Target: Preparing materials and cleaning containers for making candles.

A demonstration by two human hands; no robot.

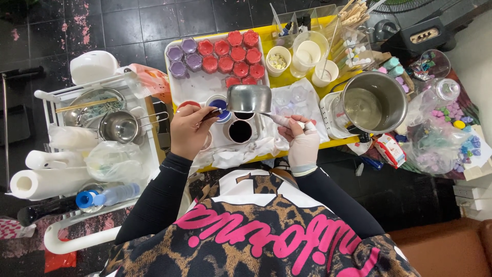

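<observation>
Left hand (190,131) closed round the dark handle of a small steel pouring pot (249,98), pot held level above the cups. Right hand (302,144), in a pale glove, pinching a thin white stick-like tool (281,121) between fingers and thumb, tip reaching under the pot's right edge.

Landmark: the steel pouring pot.
- Directly below it: round cup of dark liquid (240,131), standing on crumpled white cloth (297,102).
- Just left of it, partly hidden: cup with blue contents (221,106).
- Behind it: white tray (205,84) carrying small moulds, red ones (238,54) to the right, purple ones (184,56) to the left.
- Behind and right: white cups (279,60) and a clear box of wooden sticks (353,15).
- Well right: large steel pot (374,101) with pale liquid, on a white base.
- Far right: clear bags of small coloured pieces (441,138).
- Left: white rack (97,154) holding a steel bowl, paper roll, plastic bottle with blue cap.

All cups and tray on a yellow counter (271,38). Dark tiled floor around.
</observation>
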